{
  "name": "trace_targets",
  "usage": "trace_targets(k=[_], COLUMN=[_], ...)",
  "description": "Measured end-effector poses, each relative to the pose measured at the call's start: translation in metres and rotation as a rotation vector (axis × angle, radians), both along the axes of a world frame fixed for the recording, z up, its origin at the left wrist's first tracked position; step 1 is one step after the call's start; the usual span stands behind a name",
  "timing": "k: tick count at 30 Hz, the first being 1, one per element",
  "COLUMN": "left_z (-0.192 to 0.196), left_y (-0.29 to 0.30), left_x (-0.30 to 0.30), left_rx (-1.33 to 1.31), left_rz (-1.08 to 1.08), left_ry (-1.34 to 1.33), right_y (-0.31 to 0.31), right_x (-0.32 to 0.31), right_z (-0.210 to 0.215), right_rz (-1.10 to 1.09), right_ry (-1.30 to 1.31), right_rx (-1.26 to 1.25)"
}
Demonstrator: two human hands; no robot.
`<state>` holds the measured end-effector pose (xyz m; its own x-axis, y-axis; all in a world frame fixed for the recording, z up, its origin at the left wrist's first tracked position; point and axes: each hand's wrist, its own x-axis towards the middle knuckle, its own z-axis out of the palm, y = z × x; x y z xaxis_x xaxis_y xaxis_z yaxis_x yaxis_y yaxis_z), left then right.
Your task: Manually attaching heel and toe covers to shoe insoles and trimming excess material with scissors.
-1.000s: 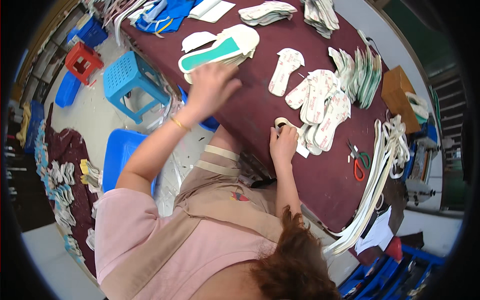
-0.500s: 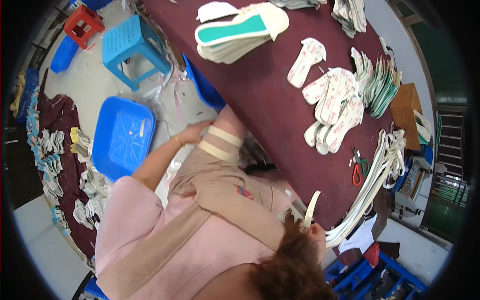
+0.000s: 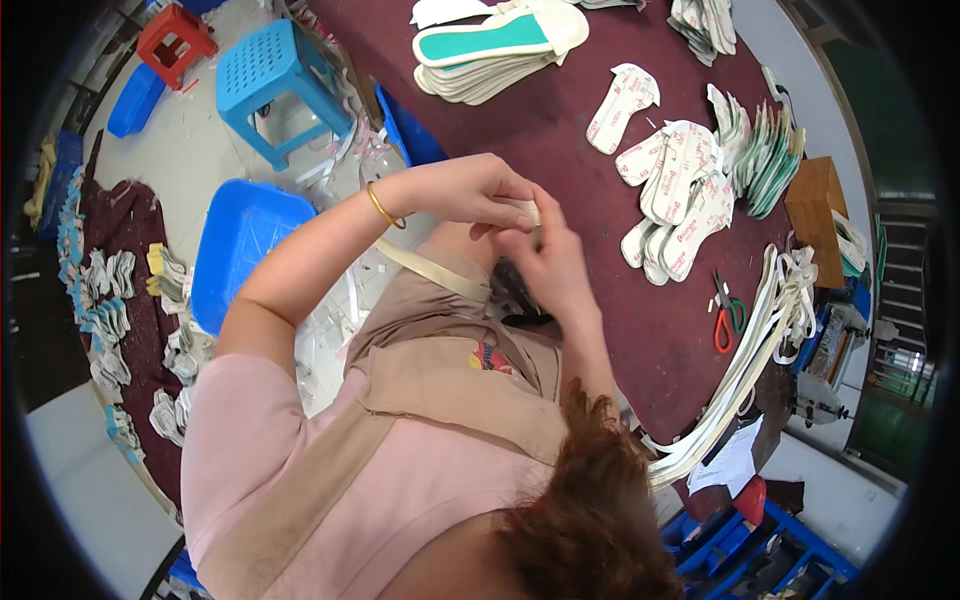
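Note:
My left hand (image 3: 480, 193), with a gold bangle on its wrist, meets my right hand (image 3: 550, 262) above my lap beside the table edge. The fingers of both are closed around a small piece of cream strip (image 3: 528, 209); most of it is hidden by the fingers. Across my thigh lies another flat cream strip (image 3: 440, 272), its far end sticking out past the leg to the left. Shoe insoles in a stack (image 3: 485, 50), the top one with a green face, rest on the maroon table (image 3: 600, 235).
White printed insole pieces (image 3: 680, 195) and green-white bundles (image 3: 765, 165) lie on the table's right. Scissors (image 3: 727, 315) sit near long cream strips (image 3: 735, 400). A blue basin (image 3: 250, 235), blue stool (image 3: 275, 85) and red stool (image 3: 175, 45) stand left.
My left hand has come up from the knee, and my right hand from the lower right, to meet at the table edge. Two strips crossed my thigh before; one shows there now.

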<state>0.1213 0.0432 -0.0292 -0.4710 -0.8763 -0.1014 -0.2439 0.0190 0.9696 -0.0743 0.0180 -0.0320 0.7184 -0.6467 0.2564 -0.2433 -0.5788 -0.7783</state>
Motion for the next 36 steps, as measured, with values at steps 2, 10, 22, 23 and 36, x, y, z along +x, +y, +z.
trace_targets(k=[2, 10, 22, 23, 36], left_z=[0.025, 0.003, -0.006, -0.014, 0.016], left_y=[0.000, -0.020, -0.061, -0.053, -0.021], left_x=[0.002, 0.048, 0.055, 0.045, -0.066], left_rx=[0.188, 0.321, 0.181, 0.177, 0.446], left_rz=[0.039, 0.041, -0.050, 0.186, 0.338], left_ry=[0.109, 0.761, 1.608, 1.552, 1.916], right_y=[-0.014, 0.056, 0.195, 0.161, 0.045], right_x=[-0.025, -0.323, -0.468, -0.443, -0.170], right_z=[0.027, 0.093, 0.090, 0.079, 0.055], right_rz=[-0.129, -1.194, -1.589, -1.509, -0.326], right_ry=[0.045, 0.196, 1.230, 0.902, 0.032], right_rx=[0.225, -0.288, 0.034, 0.161, 0.895])
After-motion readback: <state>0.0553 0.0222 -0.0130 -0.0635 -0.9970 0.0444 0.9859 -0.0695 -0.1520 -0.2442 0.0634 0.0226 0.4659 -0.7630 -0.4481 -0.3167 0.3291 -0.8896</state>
